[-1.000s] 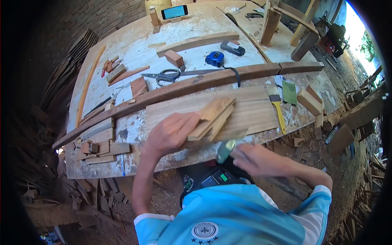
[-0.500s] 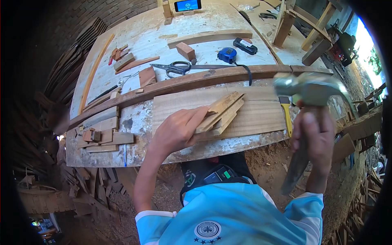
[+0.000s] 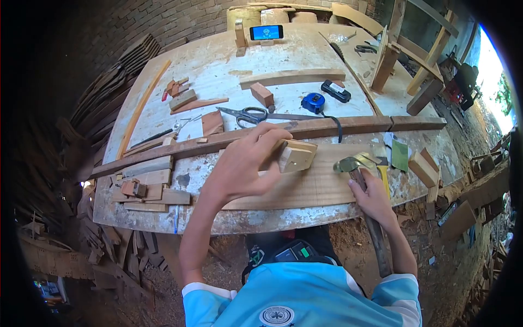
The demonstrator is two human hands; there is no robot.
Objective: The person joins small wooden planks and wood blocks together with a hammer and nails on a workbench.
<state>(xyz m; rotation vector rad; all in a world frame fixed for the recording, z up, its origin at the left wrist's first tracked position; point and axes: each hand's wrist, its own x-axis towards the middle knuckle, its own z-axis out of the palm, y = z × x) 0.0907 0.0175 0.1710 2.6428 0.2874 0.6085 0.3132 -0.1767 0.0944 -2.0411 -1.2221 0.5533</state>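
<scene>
My left hand (image 3: 244,163) is closed around a small stepped wooden block (image 3: 299,157), tilted above a flat wooden board (image 3: 327,189). The block's pale end faces me, and part of it is hidden behind my fingers. In my right hand (image 3: 373,199) is a claw hammer (image 3: 377,245), gripped high on the handle just below the metal head. The hammer's head hovers over the board's right part, apart from the block. A yellow-handled tool (image 3: 386,181) lies partly hidden behind my right hand.
A long dark wooden bar (image 3: 359,126) crosses the bench. Beyond it lie scissors (image 3: 248,116), a blue tape measure (image 3: 313,102) and a wooden block (image 3: 262,95). Wood offcuts (image 3: 147,191) are at left, a green sheet (image 3: 400,155) at right. A phone (image 3: 266,32) stands far back.
The hammer has come down and left toward the board. My left hand has lifted and turned the wooden block, so its end now faces me. The camera view has shifted slightly.
</scene>
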